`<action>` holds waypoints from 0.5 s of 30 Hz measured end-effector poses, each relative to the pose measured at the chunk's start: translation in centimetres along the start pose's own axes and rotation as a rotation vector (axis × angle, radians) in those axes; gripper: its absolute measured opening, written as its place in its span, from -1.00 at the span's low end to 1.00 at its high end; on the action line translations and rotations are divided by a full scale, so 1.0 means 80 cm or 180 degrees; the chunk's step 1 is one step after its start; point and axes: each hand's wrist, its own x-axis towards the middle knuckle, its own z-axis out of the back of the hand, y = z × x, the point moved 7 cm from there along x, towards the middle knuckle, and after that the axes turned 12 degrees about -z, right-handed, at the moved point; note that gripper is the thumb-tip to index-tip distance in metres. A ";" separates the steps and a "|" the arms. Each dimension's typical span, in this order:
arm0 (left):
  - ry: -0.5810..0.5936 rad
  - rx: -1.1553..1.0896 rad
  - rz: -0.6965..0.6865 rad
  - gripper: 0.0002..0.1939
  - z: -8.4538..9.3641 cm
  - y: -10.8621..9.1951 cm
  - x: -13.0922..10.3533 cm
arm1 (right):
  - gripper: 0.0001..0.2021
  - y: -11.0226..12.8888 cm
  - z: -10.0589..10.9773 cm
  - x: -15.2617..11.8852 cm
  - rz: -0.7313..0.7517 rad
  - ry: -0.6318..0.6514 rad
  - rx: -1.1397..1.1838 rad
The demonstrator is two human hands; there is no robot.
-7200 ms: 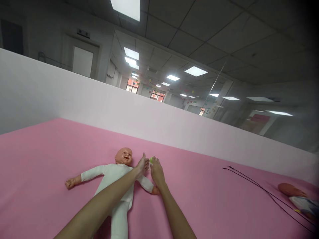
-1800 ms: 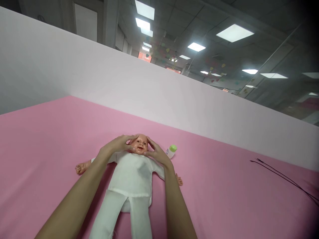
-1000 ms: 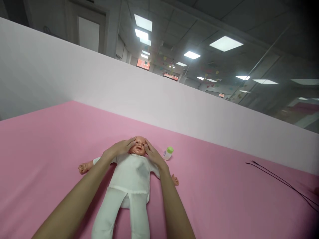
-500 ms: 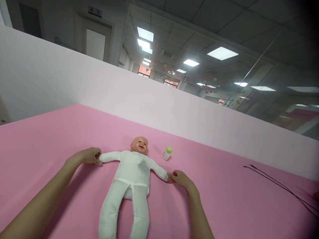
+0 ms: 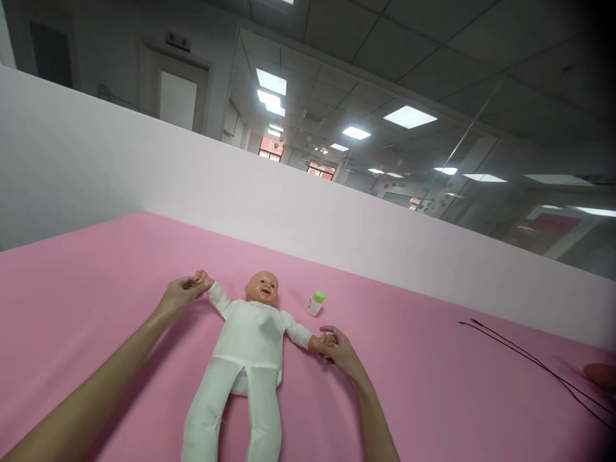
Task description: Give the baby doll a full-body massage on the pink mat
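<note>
A baby doll point(image 5: 248, 333) in a white top and white trousers lies on its back on the pink surface point(image 5: 423, 385). Its head points away from me, and its feet run out of view at the bottom. My left hand point(image 5: 180, 295) is closed on the doll's hand at the left, and that arm bends upward. At the other side my right hand point(image 5: 341, 351) grips the doll's other hand, which shows bare past the sleeve cuff. A small bottle with a green cap point(image 5: 316, 303) stands beside the doll's head, touched by neither hand.
Two thin black cables point(image 5: 534, 362) lie at the right. A rounded brownish thing point(image 5: 600, 375) pokes in at the right edge; I cannot tell what it is. A white low wall point(image 5: 298, 218) borders the far side, with a glazed room beyond.
The doll's left-side arm has gone from stretched out to raised, its hand now showing in my left hand. My right hand's grip shows more of the doll's other hand. The view has shifted slightly.
</note>
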 end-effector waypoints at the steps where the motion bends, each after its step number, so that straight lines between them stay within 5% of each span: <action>1: -0.0105 -0.0065 -0.0030 -0.54 -0.010 0.004 -0.004 | -0.42 0.000 0.001 0.005 0.0053 -0.0252 0.0408; 4: -0.0281 -0.0110 -0.0176 -0.59 -0.038 0.010 -0.017 | -0.46 -0.004 -0.011 0.015 0.0224 -0.0805 0.1242; 8: -0.0043 0.0005 -0.0728 -0.67 -0.060 -0.017 -0.037 | -0.48 0.009 -0.047 0.008 0.0533 -0.0816 0.1224; 12: 0.1029 0.0590 -0.1719 -0.76 -0.087 -0.058 -0.062 | -0.67 0.063 -0.089 -0.033 0.1736 -0.0550 0.0021; 15: 0.1717 0.0937 -0.2384 -0.81 -0.105 -0.070 -0.080 | -0.75 0.081 -0.146 -0.065 0.2662 0.0255 -0.1343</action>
